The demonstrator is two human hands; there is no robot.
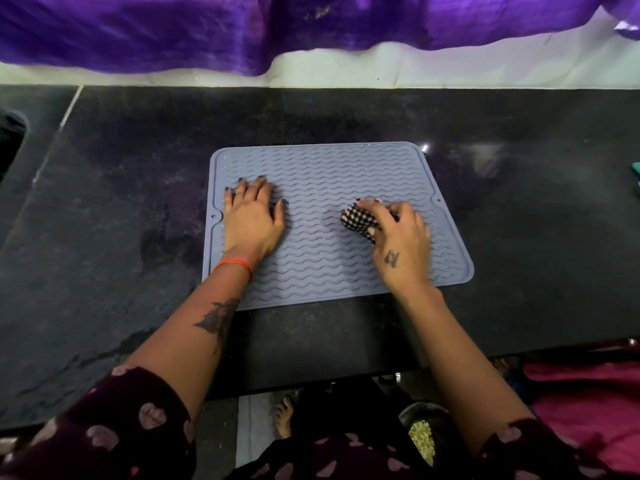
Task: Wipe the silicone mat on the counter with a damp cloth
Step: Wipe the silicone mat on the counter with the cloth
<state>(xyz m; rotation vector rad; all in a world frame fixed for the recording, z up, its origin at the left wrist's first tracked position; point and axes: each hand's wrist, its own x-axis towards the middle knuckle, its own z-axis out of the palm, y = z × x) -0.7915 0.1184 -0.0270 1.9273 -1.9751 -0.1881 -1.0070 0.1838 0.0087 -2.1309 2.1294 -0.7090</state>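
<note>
Dark sleeves reach over the table: left hand flat, fingers spread, on the mat; right hand fingers curled over a checked cloth mid-mat.

You have a grey-blue rectangular silicone mat lying flat on the dark stone counter, its long sides running left to right and its near edge close to the counter's front. Its surface is ribbed with wavy ridges inside a raised border, the corners are rounded, and a small notch with a hole marks each short side. On the mat's right half sits a bunched black-and-white checked cloth, crumpled into a small wad and touching the ridges, well inside the border.
</note>
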